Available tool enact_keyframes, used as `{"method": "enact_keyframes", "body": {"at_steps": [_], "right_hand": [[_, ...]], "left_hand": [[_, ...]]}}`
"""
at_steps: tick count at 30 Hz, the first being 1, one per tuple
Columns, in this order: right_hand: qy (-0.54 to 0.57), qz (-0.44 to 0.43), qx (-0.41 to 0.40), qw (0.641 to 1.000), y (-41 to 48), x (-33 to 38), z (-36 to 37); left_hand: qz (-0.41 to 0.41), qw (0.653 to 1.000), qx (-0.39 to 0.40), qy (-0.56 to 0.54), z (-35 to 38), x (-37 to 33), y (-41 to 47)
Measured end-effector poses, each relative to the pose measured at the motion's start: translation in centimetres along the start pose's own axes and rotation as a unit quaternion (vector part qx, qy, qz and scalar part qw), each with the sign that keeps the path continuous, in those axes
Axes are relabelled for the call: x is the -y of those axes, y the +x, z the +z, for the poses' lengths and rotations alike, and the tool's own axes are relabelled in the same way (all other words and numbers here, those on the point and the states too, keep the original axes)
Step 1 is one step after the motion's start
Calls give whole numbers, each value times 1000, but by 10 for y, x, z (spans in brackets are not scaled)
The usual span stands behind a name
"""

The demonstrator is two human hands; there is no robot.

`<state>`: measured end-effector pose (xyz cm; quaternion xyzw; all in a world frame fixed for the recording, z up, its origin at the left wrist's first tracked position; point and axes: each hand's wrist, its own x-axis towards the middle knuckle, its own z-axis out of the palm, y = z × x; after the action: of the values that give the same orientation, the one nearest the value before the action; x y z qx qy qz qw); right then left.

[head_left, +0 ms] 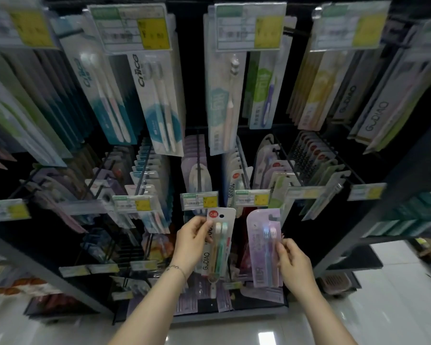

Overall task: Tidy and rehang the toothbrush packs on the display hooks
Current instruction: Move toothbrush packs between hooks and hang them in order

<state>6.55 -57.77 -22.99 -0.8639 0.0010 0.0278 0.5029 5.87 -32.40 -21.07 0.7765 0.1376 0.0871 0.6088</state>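
Observation:
My left hand (192, 241) grips a white toothbrush pack (220, 241) with a red round sticker, a punched hang hole and two pale brushes, held upright just below a yellow price tag (200, 200). My right hand (292, 262) pinches the right edge of a lilac toothbrush pack (263, 245) holding two brushes, also upright, a little right of the white one. Both packs are off the hooks, in front of the middle row of black wire display hooks (198, 155).
Long toothbrush packs (157, 103) hang from the upper hooks under price tags. The middle row carries several rows of smaller packs (309, 155). More packs (259, 292) hang lower down. A black shelf frame (373, 220) stands at right above a glossy white floor (396, 307).

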Motion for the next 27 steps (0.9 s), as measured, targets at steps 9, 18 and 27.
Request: {"method": "enact_keyframes", "body": {"at_steps": [9,18,27], "right_hand": [[-6,1,10,1000,35,-17,-37],[-29,-6,10,1000,48,-35,-60],[-30,-10,37,999,50,-35,-57]], "left_hand": [[2,999,-13,29,30,-7,-4],[-2,999,0,52,62,-17,-6],[5,999,-3,35,66,-20,-15]]}}
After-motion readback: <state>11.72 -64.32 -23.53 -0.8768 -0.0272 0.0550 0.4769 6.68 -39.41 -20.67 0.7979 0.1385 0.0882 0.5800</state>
